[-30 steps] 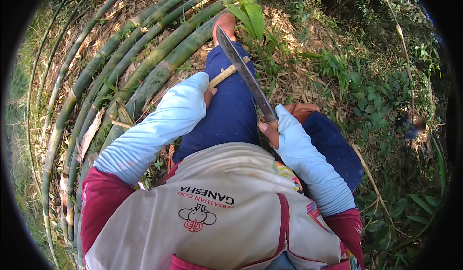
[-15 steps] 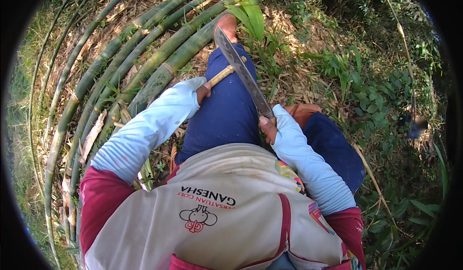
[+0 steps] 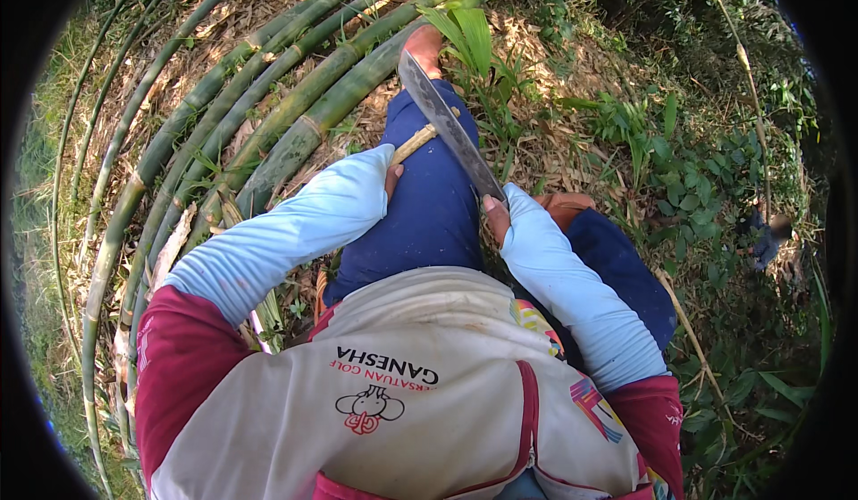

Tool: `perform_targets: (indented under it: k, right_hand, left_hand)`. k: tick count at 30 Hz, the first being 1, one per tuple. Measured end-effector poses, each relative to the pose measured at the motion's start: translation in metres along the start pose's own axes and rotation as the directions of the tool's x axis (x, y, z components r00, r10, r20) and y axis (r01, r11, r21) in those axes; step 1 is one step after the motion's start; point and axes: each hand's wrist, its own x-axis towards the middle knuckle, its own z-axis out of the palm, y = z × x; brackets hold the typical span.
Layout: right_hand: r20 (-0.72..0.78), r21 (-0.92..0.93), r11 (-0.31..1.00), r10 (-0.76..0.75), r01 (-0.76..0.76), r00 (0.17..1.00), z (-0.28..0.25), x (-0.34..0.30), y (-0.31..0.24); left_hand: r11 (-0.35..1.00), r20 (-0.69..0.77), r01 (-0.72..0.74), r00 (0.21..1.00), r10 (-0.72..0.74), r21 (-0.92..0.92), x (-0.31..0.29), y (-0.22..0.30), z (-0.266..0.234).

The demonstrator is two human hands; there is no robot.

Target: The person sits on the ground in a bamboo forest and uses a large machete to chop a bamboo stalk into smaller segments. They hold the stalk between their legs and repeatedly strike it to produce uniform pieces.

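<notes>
Over my blue-trousered leg (image 3: 407, 218), my right hand (image 3: 497, 218) grips a long machete (image 3: 451, 127) by its handle. The blade slants up and to the left, with its broad tip near my foot. My left hand (image 3: 391, 180), mostly covered by a light blue sleeve, is closed on a short pale stick (image 3: 415, 143). The stick's far end meets the blade around its middle, or lies just beneath it; I cannot tell which. The machete's handle is largely hidden by my right hand and sleeve.
Several long green bamboo poles (image 3: 295, 142) curve along the left and far side. Dry leaves (image 3: 536, 80) cover the ground. Green plants (image 3: 684, 174) grow at the right, beside a thin brown stem (image 3: 693, 339). A blurred person (image 3: 770, 239) is at the far right.
My left hand has moved slightly right and away from me, and less of the stick shows. The machete has shifted a little, its handle now more covered by my right hand and sleeve.
</notes>
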Motion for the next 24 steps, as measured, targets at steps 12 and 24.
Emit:
perform_targets:
  k: [12, 24]
  right_hand:
    - [-0.040, -0.095, 0.988, -0.130, 0.126, 0.991, 0.007, 0.051, -0.009]
    - [0.059, 0.290, 0.954, -0.095, 0.074, 0.994, 0.021, 0.096, -0.017]
  left_hand:
    - [1.000, 0.051, -0.024, 0.998, 0.024, 0.003, 0.005, -0.007, -0.001]
    - [0.999, 0.033, -0.022, 0.999, 0.020, 0.040, 0.012, -0.015, 0.007]
